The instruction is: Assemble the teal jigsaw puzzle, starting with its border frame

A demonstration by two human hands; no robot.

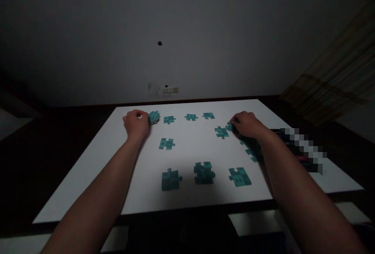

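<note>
On a white board lie several teal jigsaw pieces, spread apart. My left hand is at the far left, its fingers curled against a small stack of teal jigsaw pieces and gripping it. At the far right, my right hand pinches a teal jigsaw piece at its fingertips. Another loose piece lies just left of those fingers, and one more sits partly behind my right forearm. Three thicker piles of pieces, among them, lie nearer me.
Dark objects lie on the board's right side, partly blurred out. The board rests on a dark table. Behind it stand a grey wall with a wall switch plate and, at right, a brownish curtain.
</note>
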